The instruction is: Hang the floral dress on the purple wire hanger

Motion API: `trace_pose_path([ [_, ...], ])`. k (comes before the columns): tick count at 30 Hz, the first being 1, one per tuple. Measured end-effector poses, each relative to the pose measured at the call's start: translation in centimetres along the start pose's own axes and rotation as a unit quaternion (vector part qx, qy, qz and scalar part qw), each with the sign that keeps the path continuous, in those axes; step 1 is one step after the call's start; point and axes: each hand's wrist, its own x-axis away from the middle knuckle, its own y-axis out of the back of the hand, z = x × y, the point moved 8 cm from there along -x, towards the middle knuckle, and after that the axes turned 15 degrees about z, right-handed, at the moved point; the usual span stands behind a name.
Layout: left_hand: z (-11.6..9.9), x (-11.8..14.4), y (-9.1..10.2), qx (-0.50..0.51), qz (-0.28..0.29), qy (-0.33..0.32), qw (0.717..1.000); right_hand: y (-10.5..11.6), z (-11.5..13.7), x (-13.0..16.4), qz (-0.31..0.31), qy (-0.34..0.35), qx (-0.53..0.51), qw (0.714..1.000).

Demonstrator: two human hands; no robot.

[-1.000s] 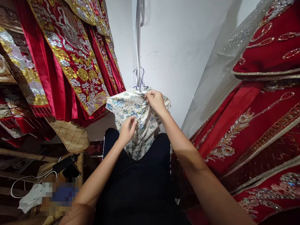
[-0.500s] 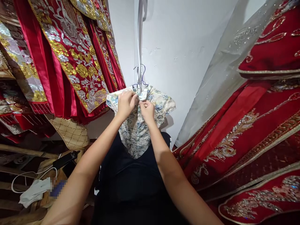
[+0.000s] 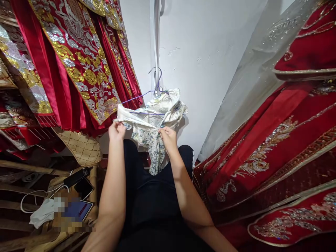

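Now, left to right:
Left hand (image 3: 117, 130): grip pinched on the floral garment's (image 3: 154, 122) left edge.
Garment: on a wire hanger (image 3: 147, 96) by the white wall (image 3: 204, 52), long axis hanging down.
Right hand (image 3: 168, 137): grip closed on its middle.
Room: red embroidered robes (image 3: 78, 63) crowd both sides.

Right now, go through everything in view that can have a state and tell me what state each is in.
Floral garment: half off its hanger, bunched, tail hanging down.
Wire hanger: hooked up by the wall, left arm bare.
Left hand: closed grip on the garment's left edge.
Right hand: pinching the garment's middle.
Red embroidered robes: hanging.
Phone: lying flat, screen dark.
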Motion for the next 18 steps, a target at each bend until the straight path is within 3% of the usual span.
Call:
trace_pose_path([
  [4,7.7,5.1,-1.5,0.016,-0.018,0.069,0.997,1.7,-0.3,1.1,-0.008,-0.019,-0.033,0.999],
  [6,9.5,6.7,-3.8,0.009,0.011,0.073,0.997,2.8,-0.8,1.4,0.005,-0.045,-0.028,0.999],
  [8,9.3,7.5,-6.7,-0.021,0.076,0.042,0.996,3.9,-1.5,1.5,0.015,-0.075,-0.018,0.997],
  [11,7.1,8.9,-11.6,-0.100,0.201,-0.013,0.974,4.7,-1.5,1.5,0.003,-0.076,0.012,0.997],
  [15,5.2,10.6,-16.3,-0.207,0.313,-0.052,0.925,1.6,-0.6,1.6,0.113,-0.084,-0.040,0.989],
  [18,4.0,10.1,-16.7,-0.250,0.319,-0.090,0.910,-1.3,0.8,2.1,0.226,-0.079,-0.095,0.966],
])
